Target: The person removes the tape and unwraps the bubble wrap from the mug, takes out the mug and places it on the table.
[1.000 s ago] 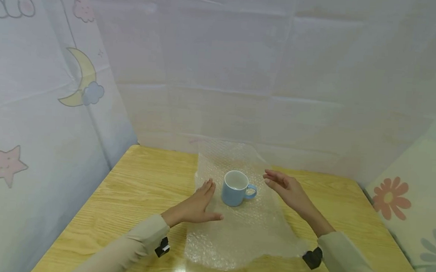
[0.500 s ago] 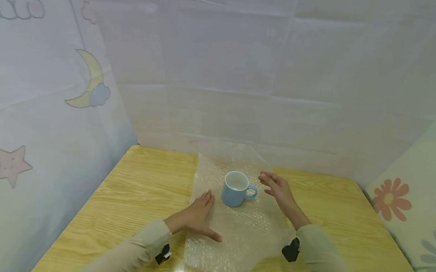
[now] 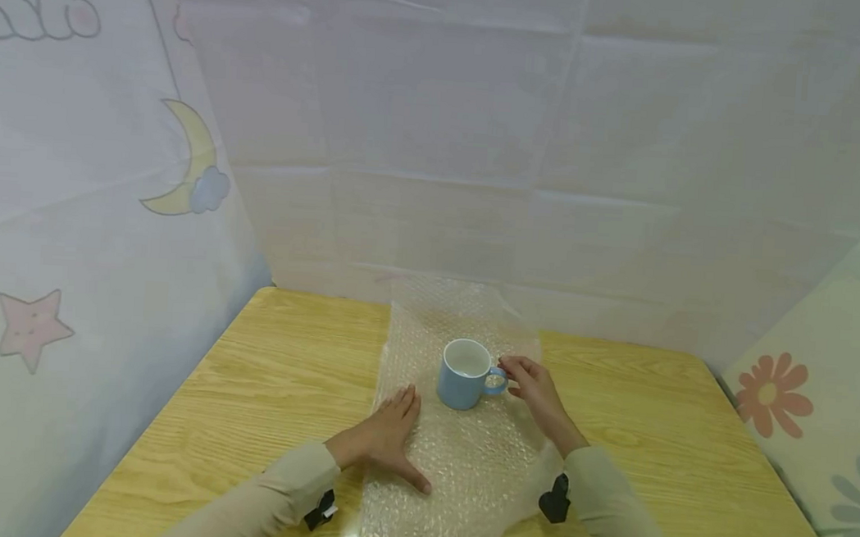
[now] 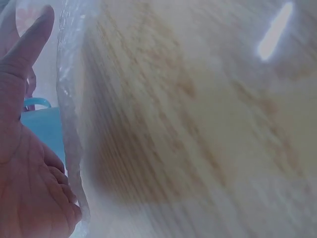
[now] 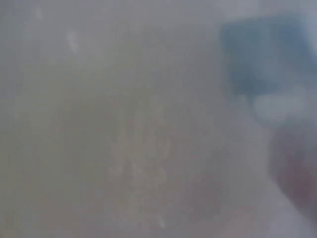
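A light blue mug (image 3: 460, 387) with a white inside stands upright on a sheet of bubble wrap (image 3: 453, 500), its handle towards the right. My left hand (image 3: 388, 438) lies on the wrap to the left of the mug, fingers straight and thumb spread wide. My right hand (image 3: 537, 390) is at the handle, with loosely bent fingertips right by its upper edge. In the left wrist view, the left palm (image 4: 29, 188) overlaps part of the mug (image 4: 47, 126). The right wrist view is blurred; the mug (image 5: 267, 54) shows there as a blue shape.
The wooden table (image 3: 291, 359) extends to both sides of the wrap. A pale hanging sheet (image 3: 438, 138) stands behind it, with patterned sheets at the left and right. The wrap's far end reaches the back edge and bends up against the sheet.
My right hand has moved left to the mug's handle. My left hand has slid slightly nearer me, its thumb spreading, and the wrap's near edge has shifted towards me. The mug has stayed put.
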Demonstrator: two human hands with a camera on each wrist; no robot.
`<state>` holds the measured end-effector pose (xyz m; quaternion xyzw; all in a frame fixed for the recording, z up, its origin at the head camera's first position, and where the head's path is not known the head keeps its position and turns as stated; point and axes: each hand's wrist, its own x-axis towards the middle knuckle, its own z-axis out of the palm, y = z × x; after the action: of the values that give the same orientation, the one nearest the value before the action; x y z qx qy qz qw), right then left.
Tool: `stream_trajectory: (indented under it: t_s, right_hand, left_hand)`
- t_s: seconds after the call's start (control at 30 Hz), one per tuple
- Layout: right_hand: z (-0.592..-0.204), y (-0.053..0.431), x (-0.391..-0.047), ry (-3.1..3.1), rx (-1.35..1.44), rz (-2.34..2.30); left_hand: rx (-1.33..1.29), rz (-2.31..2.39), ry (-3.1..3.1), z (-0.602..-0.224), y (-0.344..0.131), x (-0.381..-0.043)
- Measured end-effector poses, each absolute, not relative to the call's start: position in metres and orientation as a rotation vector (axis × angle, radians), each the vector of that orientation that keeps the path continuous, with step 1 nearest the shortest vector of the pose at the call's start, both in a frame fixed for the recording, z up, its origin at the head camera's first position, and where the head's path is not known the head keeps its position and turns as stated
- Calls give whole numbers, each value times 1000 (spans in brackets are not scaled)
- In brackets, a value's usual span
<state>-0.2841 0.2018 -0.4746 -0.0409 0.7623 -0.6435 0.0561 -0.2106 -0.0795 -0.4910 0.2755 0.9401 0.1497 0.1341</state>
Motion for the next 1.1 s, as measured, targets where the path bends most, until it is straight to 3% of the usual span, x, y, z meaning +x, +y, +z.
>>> stream_trajectory:
  t_s: [1.1]
  right_hand:
    - [-489, 181, -285, 2398, -161, -1888]
  left_hand:
    - [793, 396, 2724, -499, -79, -204]
